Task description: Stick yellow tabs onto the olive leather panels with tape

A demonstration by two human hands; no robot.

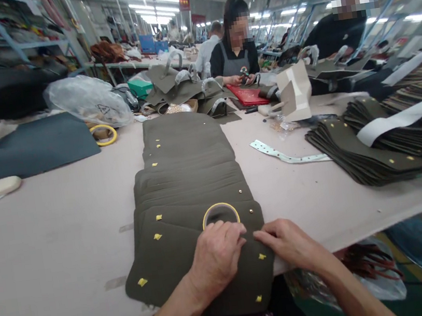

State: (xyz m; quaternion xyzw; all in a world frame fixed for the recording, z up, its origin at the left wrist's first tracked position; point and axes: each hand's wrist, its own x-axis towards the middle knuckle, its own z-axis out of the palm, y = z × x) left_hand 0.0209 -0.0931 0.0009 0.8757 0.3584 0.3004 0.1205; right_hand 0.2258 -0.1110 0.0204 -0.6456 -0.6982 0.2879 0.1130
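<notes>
The top dark green panel lies before us at the table's near edge, on an overlapping row whose long axis runs away from us. The yellow-rimmed roll sits over it, just beyond our left hand, the nearer one; those fingers curl closely, but we cannot tell whether they grip it. Our right hand brings thumb and forefinger nearly together at the panel's right side; whether they pinch anything, we cannot tell. Well apart rightward lies another panel stack.
</notes>
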